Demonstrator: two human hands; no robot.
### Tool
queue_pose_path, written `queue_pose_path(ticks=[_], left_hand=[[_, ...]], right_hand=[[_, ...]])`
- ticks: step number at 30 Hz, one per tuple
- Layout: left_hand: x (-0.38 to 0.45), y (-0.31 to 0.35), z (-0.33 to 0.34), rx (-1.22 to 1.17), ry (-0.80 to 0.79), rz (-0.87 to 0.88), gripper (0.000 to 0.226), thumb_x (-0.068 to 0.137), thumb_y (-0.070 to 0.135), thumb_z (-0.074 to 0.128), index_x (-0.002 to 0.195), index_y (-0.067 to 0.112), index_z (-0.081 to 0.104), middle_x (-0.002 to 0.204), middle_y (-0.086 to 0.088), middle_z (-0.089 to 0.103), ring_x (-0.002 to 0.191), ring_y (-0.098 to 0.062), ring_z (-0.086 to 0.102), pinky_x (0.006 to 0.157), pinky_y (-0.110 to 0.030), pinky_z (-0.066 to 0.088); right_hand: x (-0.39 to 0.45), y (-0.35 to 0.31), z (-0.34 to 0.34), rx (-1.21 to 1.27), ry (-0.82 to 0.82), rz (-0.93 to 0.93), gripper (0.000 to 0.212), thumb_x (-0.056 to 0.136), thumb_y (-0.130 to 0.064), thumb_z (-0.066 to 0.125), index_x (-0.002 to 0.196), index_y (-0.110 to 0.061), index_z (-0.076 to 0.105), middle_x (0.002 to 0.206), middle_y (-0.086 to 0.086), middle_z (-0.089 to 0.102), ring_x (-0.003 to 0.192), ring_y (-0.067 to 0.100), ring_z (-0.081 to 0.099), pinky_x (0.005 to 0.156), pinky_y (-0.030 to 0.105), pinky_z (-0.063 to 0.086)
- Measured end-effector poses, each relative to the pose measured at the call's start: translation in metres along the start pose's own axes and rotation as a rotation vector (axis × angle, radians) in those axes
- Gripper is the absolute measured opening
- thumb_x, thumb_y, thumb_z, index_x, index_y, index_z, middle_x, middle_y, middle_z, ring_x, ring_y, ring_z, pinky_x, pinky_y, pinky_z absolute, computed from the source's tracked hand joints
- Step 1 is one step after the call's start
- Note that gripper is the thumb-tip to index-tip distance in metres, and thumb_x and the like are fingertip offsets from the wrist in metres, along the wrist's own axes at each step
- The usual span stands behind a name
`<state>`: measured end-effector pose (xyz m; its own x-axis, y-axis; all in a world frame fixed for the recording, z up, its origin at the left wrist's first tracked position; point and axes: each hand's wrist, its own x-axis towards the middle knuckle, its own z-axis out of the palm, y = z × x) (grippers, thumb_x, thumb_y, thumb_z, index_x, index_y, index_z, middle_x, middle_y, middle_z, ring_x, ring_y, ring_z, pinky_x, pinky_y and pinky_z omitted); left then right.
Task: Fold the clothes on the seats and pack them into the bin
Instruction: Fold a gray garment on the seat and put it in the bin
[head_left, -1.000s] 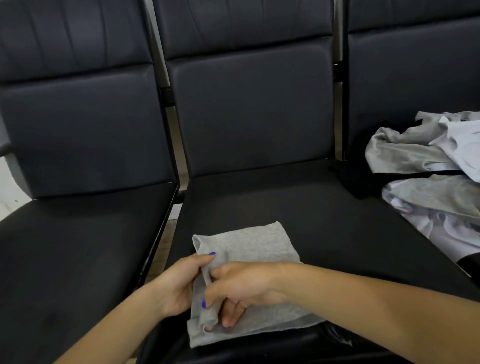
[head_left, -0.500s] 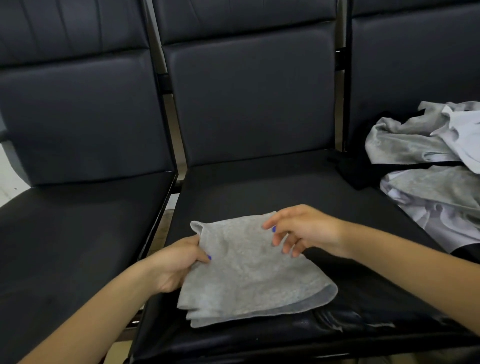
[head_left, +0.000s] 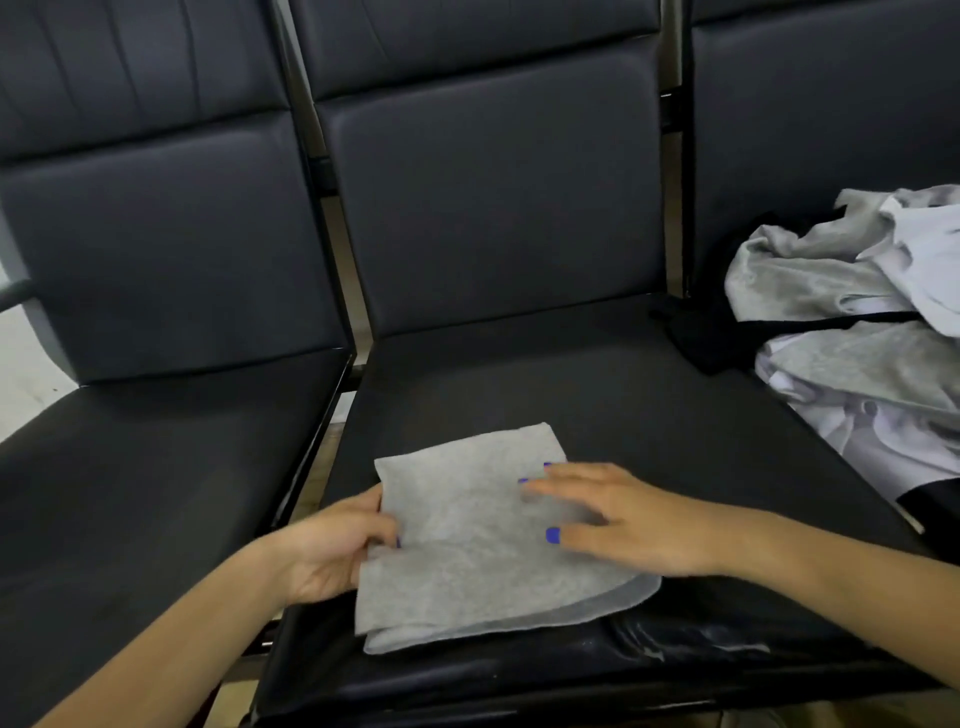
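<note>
The folded grey garment (head_left: 483, 535) lies at the front of the middle seat (head_left: 597, 395). The left hand (head_left: 332, 551) seems to pinch its left edge, while the right hand (head_left: 618, 514) lies flat on top, fingers straight. Smoothing should run outward from the pinned edge so the layers stay aligned.

The seats (head_left: 597, 395) are smooth dark leather-like upholstery with a dull sheen. The cloth (head_left: 467, 545) is matt grey knit; right of it, the pile (head_left: 857, 332) is soft fabric.
</note>
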<state>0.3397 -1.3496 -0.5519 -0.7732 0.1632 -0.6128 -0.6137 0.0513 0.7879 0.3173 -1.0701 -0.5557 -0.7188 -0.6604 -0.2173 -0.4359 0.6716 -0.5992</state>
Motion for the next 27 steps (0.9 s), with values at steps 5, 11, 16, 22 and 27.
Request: queue_pose_path(ticks=[5, 11, 16, 22, 27], left_hand=[[-0.001, 0.000, -0.002, 0.062, 0.074, 0.013, 0.080, 0.079, -0.022, 0.048, 0.140, 0.029, 0.035, 0.117, -0.020, 0.065, 0.114, -0.044, 0.057, 0.088, -0.053, 0.053], [-0.010, 0.003, -0.005, 0.307, 0.323, 0.142, 0.111, 0.080, -0.011, 0.065, 0.150, 0.037, -0.006, 0.108, -0.015, 0.059, 0.069, -0.024, 0.068, 0.053, -0.034, 0.057], [-0.009, 0.002, -0.003, 0.336, 0.409, 0.183, 0.087, 0.089, 0.005, 0.062, 0.153, 0.023, 0.005, 0.097, -0.014, 0.063, 0.050, -0.017, 0.066, 0.047, -0.029, 0.055], [0.002, 0.003, -0.002, 0.539, 0.421, 0.183, 0.075, 0.091, 0.011, 0.061, 0.150, 0.018, 0.015, 0.080, -0.015, 0.067, 0.046, -0.019, 0.065, 0.043, -0.031, 0.053], [0.013, 0.003, 0.004, 0.761, 0.414, 0.178, 0.065, 0.090, 0.005, 0.058, 0.143, 0.019, 0.023, 0.068, -0.010, 0.065, 0.042, -0.018, 0.061, 0.040, -0.034, 0.053]], right_hand=[[-0.001, -0.008, 0.017, -0.265, -0.274, 0.016, 0.053, 0.100, -0.053, 0.024, 0.148, -0.049, 0.000, 0.158, -0.011, -0.019, 0.144, 0.010, -0.022, 0.118, 0.032, -0.009], [0.000, -0.014, 0.007, -0.227, -0.391, 0.070, 0.052, 0.101, -0.050, 0.027, 0.147, -0.049, 0.004, 0.159, -0.007, -0.013, 0.145, 0.012, -0.018, 0.119, 0.033, -0.005], [0.003, -0.019, -0.001, -0.201, -0.389, 0.060, 0.050, 0.102, -0.039, 0.036, 0.148, -0.044, 0.017, 0.160, -0.007, -0.005, 0.147, 0.012, -0.006, 0.118, 0.030, 0.002], [0.005, -0.014, -0.015, -0.032, -0.158, 0.110, 0.021, 0.092, -0.033, 0.057, 0.097, -0.018, 0.071, 0.111, -0.003, 0.069, 0.096, 0.004, 0.059, 0.092, 0.025, 0.047], [0.007, 0.005, -0.016, -0.121, -0.046, 0.437, 0.043, 0.083, -0.060, 0.058, 0.079, -0.019, 0.045, 0.076, -0.007, 0.051, 0.065, 0.006, 0.046, 0.056, 0.019, 0.035]])
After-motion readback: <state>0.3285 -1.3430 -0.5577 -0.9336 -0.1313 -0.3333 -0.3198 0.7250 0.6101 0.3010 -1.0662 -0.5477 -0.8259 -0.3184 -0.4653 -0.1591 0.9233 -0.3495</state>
